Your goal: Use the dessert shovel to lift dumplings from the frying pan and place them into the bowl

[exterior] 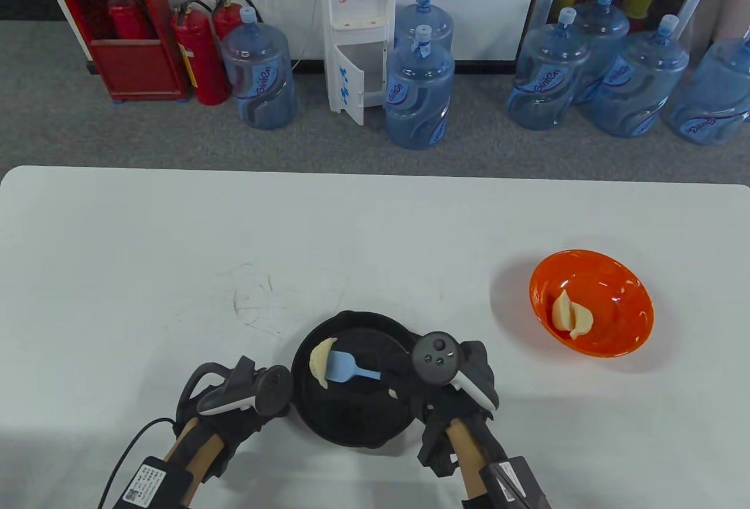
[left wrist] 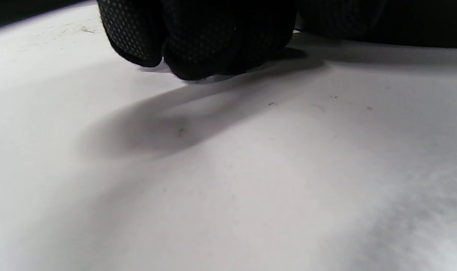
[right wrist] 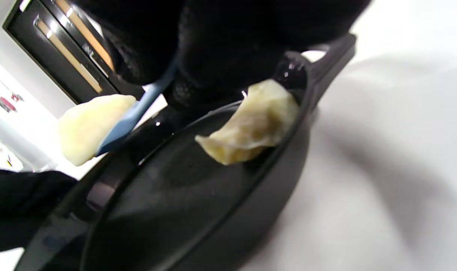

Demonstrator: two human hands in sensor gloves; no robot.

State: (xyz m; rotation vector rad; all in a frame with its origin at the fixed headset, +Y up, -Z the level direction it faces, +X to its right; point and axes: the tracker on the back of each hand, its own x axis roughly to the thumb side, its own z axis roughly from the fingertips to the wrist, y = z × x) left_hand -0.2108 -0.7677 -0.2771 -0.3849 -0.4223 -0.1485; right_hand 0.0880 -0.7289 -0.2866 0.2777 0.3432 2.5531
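A black frying pan [exterior: 351, 415] sits near the table's front edge. My right hand [exterior: 463, 383] grips the handle of a blue dessert shovel [exterior: 344, 368]. The blade carries a pale dumpling [exterior: 320, 361] over the pan's left half. In the right wrist view, that dumpling [right wrist: 85, 130] rests on the shovel [right wrist: 132, 114], raised above the pan floor. A second dumpling [right wrist: 252, 130] lies against the pan wall [right wrist: 281, 180]. My left hand [exterior: 249, 400] sits beside the pan's left rim, its fingers [left wrist: 198, 41] curled on the table, holding nothing. An orange bowl [exterior: 621, 280] at the right holds two dumplings [exterior: 571, 316].
The white table [exterior: 234, 251] stretches bare behind the pan and between pan and bowl. Faint scuff marks [exterior: 252, 298] lie behind the pan. Beyond the far edge stand water bottles, a dispenser and fire extinguishers on the floor.
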